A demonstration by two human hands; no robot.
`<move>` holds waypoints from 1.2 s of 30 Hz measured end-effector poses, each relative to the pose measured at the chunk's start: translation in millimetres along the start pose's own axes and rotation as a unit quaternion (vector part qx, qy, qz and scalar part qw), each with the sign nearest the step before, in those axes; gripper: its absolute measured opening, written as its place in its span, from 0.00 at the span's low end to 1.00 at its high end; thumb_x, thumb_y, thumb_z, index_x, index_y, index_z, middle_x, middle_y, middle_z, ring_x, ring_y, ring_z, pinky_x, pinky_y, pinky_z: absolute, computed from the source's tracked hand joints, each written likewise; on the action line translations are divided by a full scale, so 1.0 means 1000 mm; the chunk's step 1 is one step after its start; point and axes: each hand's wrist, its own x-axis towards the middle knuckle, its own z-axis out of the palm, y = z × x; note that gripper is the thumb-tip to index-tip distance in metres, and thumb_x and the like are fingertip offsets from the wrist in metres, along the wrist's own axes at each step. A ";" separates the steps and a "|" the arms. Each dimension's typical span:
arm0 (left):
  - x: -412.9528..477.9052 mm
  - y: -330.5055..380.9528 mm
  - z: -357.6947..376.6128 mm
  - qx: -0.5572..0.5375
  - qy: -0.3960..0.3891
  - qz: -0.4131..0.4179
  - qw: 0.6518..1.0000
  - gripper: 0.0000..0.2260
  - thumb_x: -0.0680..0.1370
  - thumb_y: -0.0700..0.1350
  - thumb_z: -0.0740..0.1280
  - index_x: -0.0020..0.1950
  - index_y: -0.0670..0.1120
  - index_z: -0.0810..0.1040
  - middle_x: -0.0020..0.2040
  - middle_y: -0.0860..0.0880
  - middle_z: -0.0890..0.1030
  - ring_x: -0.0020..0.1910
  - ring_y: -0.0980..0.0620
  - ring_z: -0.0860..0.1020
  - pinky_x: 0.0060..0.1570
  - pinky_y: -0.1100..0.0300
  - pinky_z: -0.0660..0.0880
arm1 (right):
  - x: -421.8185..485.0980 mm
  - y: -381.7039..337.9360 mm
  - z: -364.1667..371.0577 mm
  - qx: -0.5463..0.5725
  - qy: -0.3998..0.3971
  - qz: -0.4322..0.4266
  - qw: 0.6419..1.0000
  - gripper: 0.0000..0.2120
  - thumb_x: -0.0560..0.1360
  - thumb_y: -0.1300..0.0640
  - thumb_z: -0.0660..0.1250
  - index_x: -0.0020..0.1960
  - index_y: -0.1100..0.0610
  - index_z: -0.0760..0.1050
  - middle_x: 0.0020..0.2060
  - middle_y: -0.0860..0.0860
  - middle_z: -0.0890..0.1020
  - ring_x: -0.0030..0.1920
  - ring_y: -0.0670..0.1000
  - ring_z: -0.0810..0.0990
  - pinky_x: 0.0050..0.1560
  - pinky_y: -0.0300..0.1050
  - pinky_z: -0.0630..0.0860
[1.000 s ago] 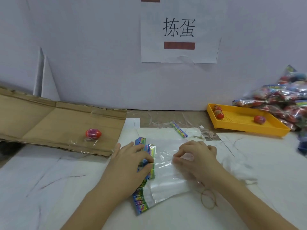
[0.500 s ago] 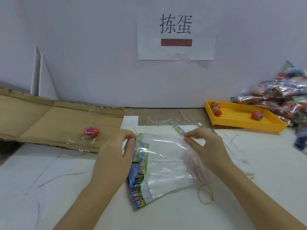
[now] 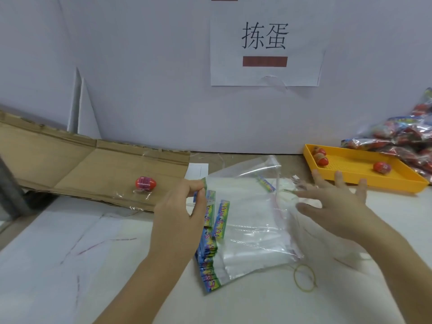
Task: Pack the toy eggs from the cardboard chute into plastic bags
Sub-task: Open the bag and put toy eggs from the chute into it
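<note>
Our left hand (image 3: 180, 213) pinches the printed top strip of one plastic bag (image 3: 243, 183), raised above the stack of bags (image 3: 210, 258) beneath it. Our right hand (image 3: 334, 202) is spread, fingers straight, at the clear film on that bag's far side; we cannot tell whether it is inside. A rubber band (image 3: 304, 277) lies just beside the stack on the white surface (image 3: 93, 265). To the left, one toy egg (image 3: 145, 183) sits on the cardboard chute (image 3: 70, 164). To the right, a yellow tray (image 3: 397, 178) holds more eggs (image 3: 381, 167), with a heap of filled bags (image 3: 402, 136) behind it. A paper sign (image 3: 265, 73) hangs on the pale wall (image 3: 140, 66).
</note>
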 end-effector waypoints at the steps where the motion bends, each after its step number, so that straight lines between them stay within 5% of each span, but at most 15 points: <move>1: 0.000 -0.001 0.000 0.001 -0.003 -0.002 1.000 0.11 0.77 0.36 0.68 0.47 0.54 0.76 0.42 0.64 0.78 0.48 0.67 0.76 0.46 0.78 0.68 | 0.002 0.006 -0.004 -0.019 0.028 0.015 0.999 0.14 0.80 0.47 0.60 0.64 0.35 0.70 0.77 0.45 0.53 0.77 0.56 0.48 0.73 0.63 0.45; 3: 0.000 -0.004 0.001 0.001 -0.007 -0.005 1.000 0.10 0.77 0.36 0.68 0.47 0.52 0.78 0.42 0.63 0.78 0.48 0.64 0.76 0.46 0.77 0.69 | 0.002 0.007 -0.016 0.039 0.067 0.028 0.997 0.11 0.80 0.49 0.60 0.59 0.36 0.74 0.77 0.47 0.56 0.76 0.53 0.53 0.70 0.55 0.54; 6: -0.001 -0.006 0.002 0.000 -0.013 -0.010 1.000 0.08 0.77 0.36 0.68 0.47 0.50 0.78 0.41 0.62 0.78 0.48 0.63 0.76 0.45 0.76 0.69 | 0.000 0.016 -0.033 0.030 -0.013 0.088 0.996 0.13 0.80 0.45 0.60 0.64 0.36 0.71 0.77 0.50 0.59 0.75 0.56 0.57 0.70 0.62 0.56; 9: -0.001 -0.006 0.002 -0.006 -0.019 -0.019 1.000 0.10 0.77 0.37 0.68 0.46 0.53 0.77 0.41 0.63 0.78 0.48 0.66 0.75 0.44 0.77 0.68 | -0.003 0.020 -0.041 0.038 -0.054 -0.052 0.996 0.15 0.76 0.51 0.65 0.62 0.45 0.77 0.58 0.44 0.81 0.60 0.50 0.78 0.59 0.49 0.77; 12: -0.002 -0.005 0.002 -0.001 -0.019 -0.017 1.000 0.12 0.77 0.36 0.68 0.45 0.55 0.76 0.41 0.63 0.78 0.46 0.71 0.75 0.43 0.79 0.67 | 0.011 0.014 -0.048 0.008 -0.051 0.057 0.997 0.14 0.81 0.51 0.59 0.66 0.43 0.72 0.65 0.44 0.76 0.61 0.47 0.74 0.63 0.44 0.68; 14: -0.001 -0.003 0.002 -0.003 -0.021 -0.012 1.000 0.16 0.77 0.36 0.68 0.44 0.59 0.74 0.41 0.63 0.78 0.46 0.71 0.75 0.43 0.79 0.67 | 0.016 0.016 -0.048 -0.020 -0.014 -0.004 1.000 0.14 0.82 0.54 0.57 0.63 0.38 0.72 0.71 0.45 0.68 0.63 0.41 0.71 0.63 0.36 0.64; 17: -0.001 -0.003 0.001 -0.006 -0.019 -0.014 1.000 0.17 0.76 0.36 0.69 0.44 0.60 0.74 0.41 0.64 0.78 0.46 0.72 0.75 0.43 0.78 0.68 | 0.022 0.010 -0.042 -0.127 0.064 0.151 0.978 0.17 0.81 0.49 0.57 0.68 0.37 0.68 0.77 0.54 0.56 0.76 0.58 0.47 0.71 0.68 0.44; 20: -0.002 -0.005 0.001 -0.003 -0.016 -0.010 1.000 0.12 0.76 0.36 0.69 0.45 0.55 0.76 0.41 0.64 0.78 0.46 0.72 0.75 0.43 0.78 0.69 | 0.025 0.008 -0.034 -0.021 0.173 0.109 0.979 0.14 0.79 0.44 0.58 0.56 0.45 0.79 0.59 0.56 0.77 0.59 0.57 0.71 0.59 0.53 0.68; 23: -0.001 -0.005 0.002 -0.002 -0.022 -0.011 1.000 0.11 0.76 0.36 0.69 0.46 0.53 0.76 0.41 0.64 0.78 0.46 0.72 0.75 0.41 0.78 0.69 | 0.021 0.001 -0.020 0.117 0.221 0.015 0.968 0.16 0.80 0.53 0.60 0.49 0.64 0.80 0.39 0.62 0.81 0.41 0.59 0.77 0.37 0.44 0.68; 25: -0.001 -0.006 0.001 0.001 -0.025 -0.012 1.000 0.11 0.76 0.36 0.69 0.46 0.53 0.76 0.42 0.64 0.77 0.46 0.73 0.74 0.41 0.78 0.68 | 0.017 -0.002 -0.012 0.135 0.167 -0.010 0.977 0.12 0.80 0.59 0.61 0.59 0.61 0.79 0.47 0.62 0.81 0.47 0.62 0.78 0.43 0.46 0.72; 27: -0.001 -0.005 0.001 0.002 -0.027 -0.013 1.000 0.10 0.76 0.37 0.69 0.46 0.53 0.76 0.42 0.64 0.77 0.46 0.73 0.74 0.41 0.78 0.68 | 0.017 0.004 -0.014 0.129 -0.006 -0.018 0.992 0.20 0.80 0.60 0.62 0.69 0.47 0.70 0.63 0.52 0.78 0.60 0.56 0.77 0.57 0.46 0.73; 30: -0.001 -0.004 0.001 0.001 -0.027 -0.012 1.000 0.11 0.76 0.36 0.68 0.46 0.53 0.76 0.42 0.64 0.77 0.46 0.72 0.74 0.42 0.78 0.68 | 0.015 0.010 -0.044 0.076 -0.211 0.003 0.975 0.18 0.79 0.52 0.64 0.67 0.39 0.71 0.67 0.43 0.73 0.61 0.47 0.77 0.59 0.40 0.72; 32: -0.001 -0.004 0.001 0.002 -0.033 -0.016 0.999 0.12 0.77 0.36 0.68 0.46 0.54 0.75 0.42 0.64 0.77 0.47 0.72 0.74 0.43 0.78 0.68 | 0.014 0.005 -0.066 0.215 -0.166 -0.090 0.958 0.12 0.78 0.49 0.63 0.59 0.44 0.80 0.54 0.49 0.83 0.44 0.51 0.83 0.41 0.42 0.79; 34: -0.001 -0.003 0.002 0.003 -0.038 -0.021 0.999 0.12 0.77 0.37 0.68 0.46 0.55 0.75 0.42 0.64 0.77 0.48 0.72 0.74 0.42 0.77 0.69 | 0.022 0.009 -0.069 0.312 -0.103 -0.038 0.944 0.18 0.78 0.46 0.60 0.58 0.55 0.80 0.46 0.53 0.85 0.37 0.54 0.83 0.32 0.45 0.79; 36: -0.001 -0.004 0.001 0.007 -0.039 -0.020 0.999 0.12 0.77 0.37 0.68 0.47 0.55 0.75 0.43 0.64 0.78 0.48 0.71 0.74 0.42 0.77 0.69 | 0.030 -0.003 -0.063 0.294 -0.083 0.100 0.947 0.20 0.79 0.44 0.60 0.61 0.57 0.77 0.46 0.54 0.84 0.41 0.55 0.82 0.38 0.47 0.79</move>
